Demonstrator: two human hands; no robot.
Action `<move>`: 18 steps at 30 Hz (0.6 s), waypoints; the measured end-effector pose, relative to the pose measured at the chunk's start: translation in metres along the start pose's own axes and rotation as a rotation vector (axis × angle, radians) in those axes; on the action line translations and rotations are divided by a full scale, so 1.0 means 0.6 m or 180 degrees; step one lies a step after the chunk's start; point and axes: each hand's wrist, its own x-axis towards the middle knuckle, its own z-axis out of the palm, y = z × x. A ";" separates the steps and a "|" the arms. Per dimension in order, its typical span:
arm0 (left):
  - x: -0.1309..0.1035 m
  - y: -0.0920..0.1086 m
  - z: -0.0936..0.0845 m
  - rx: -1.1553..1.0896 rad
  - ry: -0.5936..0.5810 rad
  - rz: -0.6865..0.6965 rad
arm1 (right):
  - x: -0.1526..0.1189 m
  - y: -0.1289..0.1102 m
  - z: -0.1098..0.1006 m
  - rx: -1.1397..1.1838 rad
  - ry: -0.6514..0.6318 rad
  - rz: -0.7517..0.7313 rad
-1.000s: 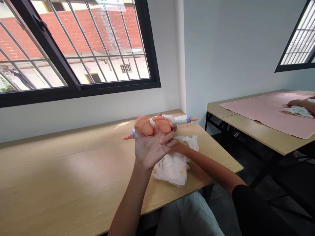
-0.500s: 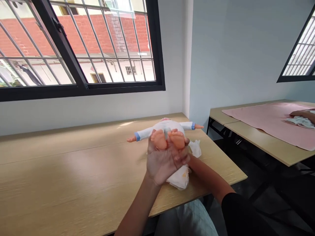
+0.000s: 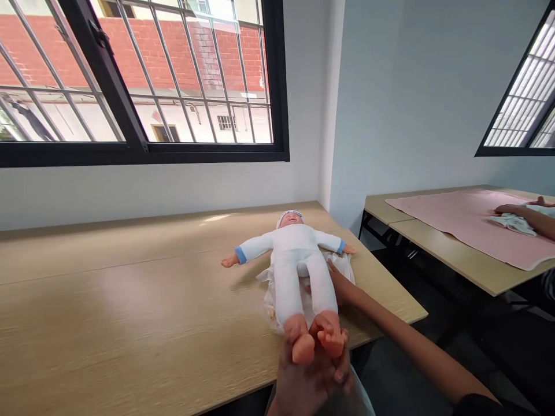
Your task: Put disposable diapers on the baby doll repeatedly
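Note:
A baby doll (image 3: 295,240) in a white suit with blue cuffs lies on its back on the table, arms spread and feet toward me. My left hand (image 3: 310,370) is at the near edge, closed around the doll's ankles from below. Beneath the doll's hips and legs lies a crumpled white diaper (image 3: 271,297), its edges showing on both sides. My right hand (image 3: 340,284) reaches in from the right under the doll's thigh, by the diaper. Its fingers are mostly hidden behind the leg.
The wooden table (image 3: 130,300) stretches away to the left, below a barred window (image 3: 191,75). At the right, a second table (image 3: 481,280) carries a pink mat (image 3: 459,219). Another person's hands (image 3: 515,211) rest there on a white cloth (image 3: 514,224).
The doll's legs came down from a raised, folded position to lie stretched toward me. My left hand moved down and nearer with the feet. My right hand stays beneath the doll.

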 end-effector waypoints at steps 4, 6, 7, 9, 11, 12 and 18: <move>-0.010 -0.021 -0.021 -0.0081 0.0324 -0.0023 | -0.032 0.024 0.008 -0.0022 -0.0047 -0.0023; -0.014 -0.028 -0.032 -0.0157 0.0473 -0.0032 | -0.035 0.034 0.010 0.0122 0.0118 0.0111; -0.014 -0.031 -0.036 -0.0206 0.0552 -0.0028 | -0.035 0.038 0.011 0.0198 0.0178 0.0168; -0.013 -0.032 -0.040 -0.0240 0.0604 -0.0132 | -0.034 0.044 0.012 0.0292 0.0222 0.0209; -0.007 -0.028 -0.032 -0.0227 0.0526 -0.0106 | -0.034 0.046 0.013 0.0284 0.0147 0.0139; -0.003 -0.023 -0.023 -0.0199 0.0451 -0.0056 | -0.034 0.046 0.014 0.0251 0.0117 0.0105; 0.031 0.028 0.066 -0.0191 0.0226 0.0021 | -0.037 0.047 0.022 0.0083 0.0015 0.0123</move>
